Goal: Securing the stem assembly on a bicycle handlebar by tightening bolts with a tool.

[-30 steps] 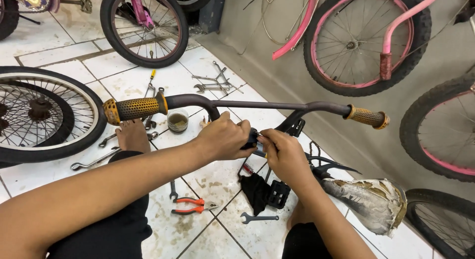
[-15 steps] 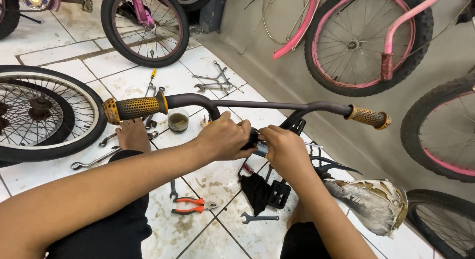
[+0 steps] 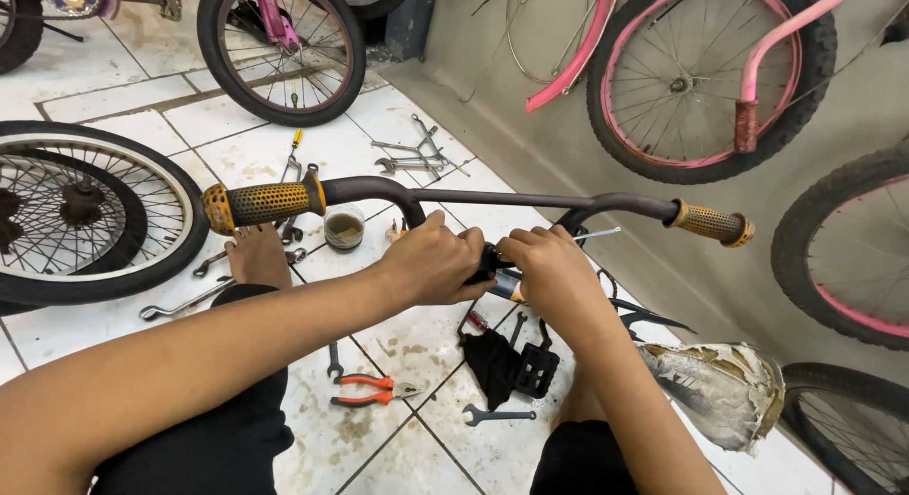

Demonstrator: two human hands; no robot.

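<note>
A dark bicycle handlebar [image 3: 492, 198] with worn yellow grips [image 3: 265, 203] stretches across in front of me. My left hand [image 3: 437, 260] and my right hand [image 3: 547, 268] are both closed around the stem area just below its middle. A small tool or part with a yellow and silver end [image 3: 507, 285] shows between the two hands; what each hand grips exactly is hidden by the fingers. My bare foot [image 3: 256, 254] rests on the tiled floor under the left grip.
Spanners [image 3: 409, 154], orange-handled pliers [image 3: 367, 390], a small wrench [image 3: 497, 415], a black pedal [image 3: 535, 369] and a small jar [image 3: 344, 226] lie on the floor. A torn saddle [image 3: 724, 391] sits at right. Wheels [image 3: 90, 216] and pink bicycle frames [image 3: 705, 74] surround me.
My hands stay on the stem and shift only slightly. The handlebar holds its place.
</note>
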